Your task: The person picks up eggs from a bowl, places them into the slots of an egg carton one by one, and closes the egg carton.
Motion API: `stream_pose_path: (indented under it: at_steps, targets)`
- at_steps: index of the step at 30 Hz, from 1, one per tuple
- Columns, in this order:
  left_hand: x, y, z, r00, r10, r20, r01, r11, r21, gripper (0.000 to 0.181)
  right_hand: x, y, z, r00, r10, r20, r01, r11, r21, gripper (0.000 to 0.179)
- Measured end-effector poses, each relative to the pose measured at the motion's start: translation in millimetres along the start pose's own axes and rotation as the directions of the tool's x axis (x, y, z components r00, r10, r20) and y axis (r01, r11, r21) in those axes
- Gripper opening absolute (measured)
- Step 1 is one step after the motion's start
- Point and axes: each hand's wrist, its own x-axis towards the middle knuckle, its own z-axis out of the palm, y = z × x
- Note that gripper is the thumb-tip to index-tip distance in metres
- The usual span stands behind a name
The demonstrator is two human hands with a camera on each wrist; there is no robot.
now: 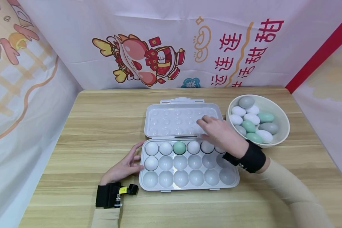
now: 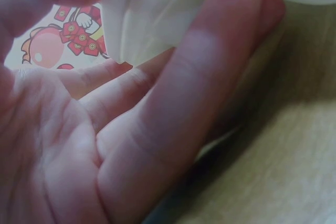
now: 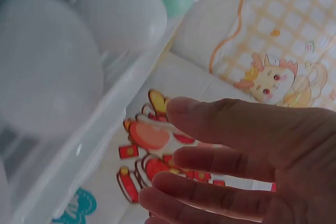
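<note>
A light grey plastic egg box [image 1: 188, 184] lies with its lid [image 1: 185, 122] folded back. Its far row holds mostly white eggs [image 1: 152, 148] and one green egg [image 1: 179, 148]; the right end is partly hidden by my right hand. Another white egg [image 1: 151, 163] sits at the left end of the middle row. My left hand [image 1: 126, 167] grips the box's left side, thumb and fingers bent at its edge. Holding nothing, my right hand [image 1: 220, 134] hovers over the box's far right part, fingers apart and loosely bent; the right wrist view shows eggs [image 3: 42, 66] beside it.
A cream bowl [image 1: 284, 126] of white, green and grey eggs [image 1: 269, 128] stands right of the lid, close beside my right forearm. Wood-grain tabletop [image 1: 102, 120] surrounds the box. A printed cloth [image 1: 174, 19] hangs behind the table.
</note>
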Motion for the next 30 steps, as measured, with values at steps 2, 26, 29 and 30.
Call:
stream_pose_path:
  at_steps: [2, 26, 29, 30]
  targets:
    - [-0.1, -0.1, 0.2, 1.0, 0.001, 0.002, -0.001, 1.0, -0.006, 0.086, -1.9, 8.1, -5.5, 0.999, 0.032, -0.011, -0.032, 0.999, -0.012, 0.043]
    - [0.1, -0.2, 0.0, 1.0, 0.008, 0.01, -0.008, 1.0, -0.016, 0.086, -22.8, 84.5, -44.9, 0.939, 0.345, -0.007, -0.344, 0.938, -0.047, 0.045]
    - [-0.1, 0.1, 0.5, 1.0, 0.01, 0.01, -0.01, 1.0, -0.013, 0.086, -25.7, 98.2, -47.3, 0.922, 0.387, 0.01, -0.386, 0.921, -0.049, 0.046]
    - [-0.2, 0.1, 0.6, 1.0, 0.01, 0.01, -0.009, 1.0, -0.015, 0.086, -26.5, 103.0, -47.4, 0.917, 0.398, 0.018, -0.397, 0.917, -0.047, 0.046]
